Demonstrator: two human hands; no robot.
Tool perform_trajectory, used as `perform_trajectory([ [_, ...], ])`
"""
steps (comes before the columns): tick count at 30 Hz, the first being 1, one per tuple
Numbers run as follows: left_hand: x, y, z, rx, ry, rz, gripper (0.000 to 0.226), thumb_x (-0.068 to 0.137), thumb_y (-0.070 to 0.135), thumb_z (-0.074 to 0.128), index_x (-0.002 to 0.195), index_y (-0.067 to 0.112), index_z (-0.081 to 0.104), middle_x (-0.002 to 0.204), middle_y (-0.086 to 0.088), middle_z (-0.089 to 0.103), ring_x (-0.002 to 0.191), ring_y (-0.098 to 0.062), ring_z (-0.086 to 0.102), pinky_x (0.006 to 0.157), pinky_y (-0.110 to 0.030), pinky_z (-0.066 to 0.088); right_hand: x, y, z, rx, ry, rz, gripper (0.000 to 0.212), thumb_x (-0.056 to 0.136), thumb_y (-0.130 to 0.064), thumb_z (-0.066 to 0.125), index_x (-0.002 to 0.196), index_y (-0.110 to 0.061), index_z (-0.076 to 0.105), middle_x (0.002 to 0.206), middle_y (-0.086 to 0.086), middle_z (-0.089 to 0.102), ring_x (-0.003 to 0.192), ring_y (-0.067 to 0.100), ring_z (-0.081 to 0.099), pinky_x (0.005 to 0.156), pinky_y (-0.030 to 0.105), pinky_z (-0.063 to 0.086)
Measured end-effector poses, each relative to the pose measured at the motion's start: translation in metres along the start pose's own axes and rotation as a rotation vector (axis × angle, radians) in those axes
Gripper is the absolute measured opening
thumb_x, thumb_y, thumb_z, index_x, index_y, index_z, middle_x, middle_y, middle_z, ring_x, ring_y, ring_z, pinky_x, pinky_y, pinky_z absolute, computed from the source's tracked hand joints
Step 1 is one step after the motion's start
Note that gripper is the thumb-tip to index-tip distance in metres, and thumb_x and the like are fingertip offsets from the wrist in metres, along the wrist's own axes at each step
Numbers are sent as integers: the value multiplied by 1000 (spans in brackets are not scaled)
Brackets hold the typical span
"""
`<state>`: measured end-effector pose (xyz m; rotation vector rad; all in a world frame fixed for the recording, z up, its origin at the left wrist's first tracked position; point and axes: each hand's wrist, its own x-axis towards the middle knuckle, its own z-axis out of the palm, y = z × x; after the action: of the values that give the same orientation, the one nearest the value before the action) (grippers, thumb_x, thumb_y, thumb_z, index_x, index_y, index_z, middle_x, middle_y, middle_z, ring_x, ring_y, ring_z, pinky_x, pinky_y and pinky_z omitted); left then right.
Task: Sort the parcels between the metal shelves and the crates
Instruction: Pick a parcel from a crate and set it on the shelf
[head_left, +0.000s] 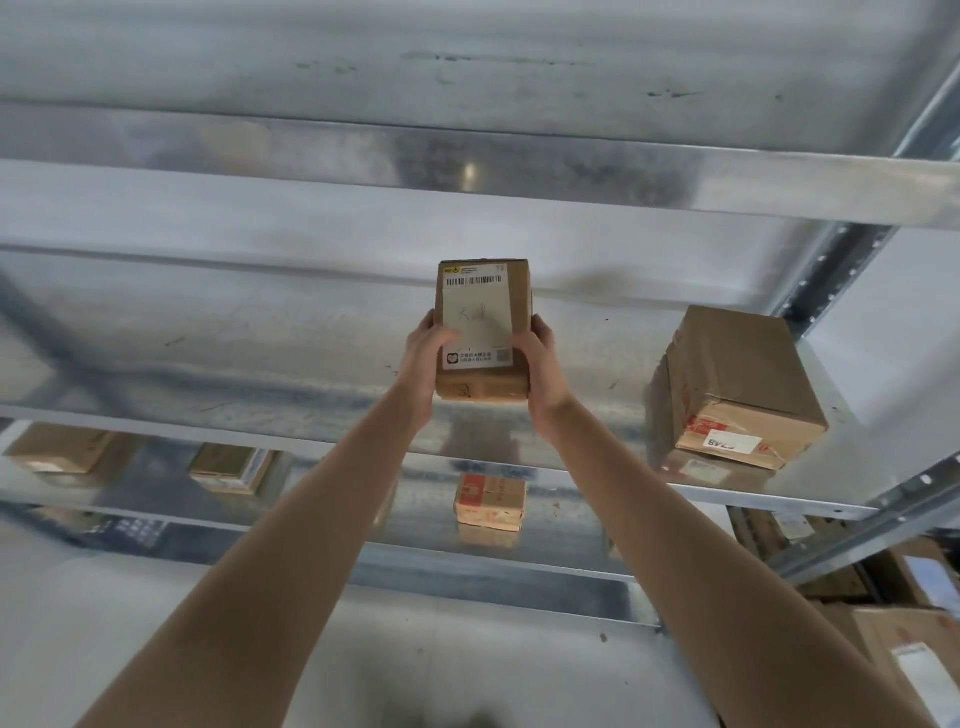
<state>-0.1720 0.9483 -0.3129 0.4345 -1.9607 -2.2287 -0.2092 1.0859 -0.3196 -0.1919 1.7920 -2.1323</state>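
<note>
A small brown cardboard parcel with a white barcode label sits between both hands, over the middle metal shelf. My left hand grips its left side, thumb on the label. My right hand clasps its right side. Whether the parcel's bottom touches the shelf I cannot tell.
A larger taped box rests on another box at the right end of the same shelf. On the lower shelf lie a red-printed box and two flat parcels. A steel upright stands right. More boxes are stacked lower right.
</note>
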Motion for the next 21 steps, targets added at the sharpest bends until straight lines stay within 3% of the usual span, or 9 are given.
perform_trajectory([
  [2,-5,2,-14,50,59,10,66,66,52,65,126,28,55,133,-9,54,114,-27,60,89,-42,55,-1,0,19,-13,0,-36,70,76,-41,62,139,-18,38,126,7,60,108,23,62,75,27,54],
  [5,-18,11,-46,42,152,39,62,71,48,72,126,38,45,131,1,51,116,-18,55,83,-28,49,-1,4,61,-32,-55,-90,76,76,-40,73,139,-20,35,125,0,59,108,14,63,69,16,55],
  [8,-33,20,-106,-12,253,69,55,81,32,76,131,31,52,121,4,66,113,-20,62,87,-33,53,3,16,125,-76,-134,-127,64,85,-32,77,136,-23,41,124,-3,64,109,14,65,74,22,59],
  [11,-60,31,-182,-35,385,83,70,78,39,77,140,28,48,123,3,66,113,-20,62,94,-39,53,-1,27,206,-86,-253,-152,50,88,-28,74,130,-23,47,122,-3,67,108,17,67,82,33,61],
  [16,-131,56,-324,-105,567,155,57,88,29,71,139,26,48,122,-2,65,112,-23,63,92,-41,55,-35,38,363,-109,-514,-134,54,81,-36,71,128,-23,48,125,2,64,110,22,66,88,45,59],
  [19,-183,76,-409,-117,689,214,60,87,31,72,141,24,47,123,-4,66,113,-25,64,94,-44,55,-69,39,460,-114,-679,-142,51,91,-29,68,135,-23,44,128,2,62,108,19,65,74,26,60],
  [21,-218,88,-460,-104,754,265,64,83,36,75,140,24,49,125,-4,66,112,-24,65,92,-42,56,-92,41,519,-108,-777,-145,47,96,-25,63,138,-23,43,129,2,62,108,19,65,69,22,57],
])
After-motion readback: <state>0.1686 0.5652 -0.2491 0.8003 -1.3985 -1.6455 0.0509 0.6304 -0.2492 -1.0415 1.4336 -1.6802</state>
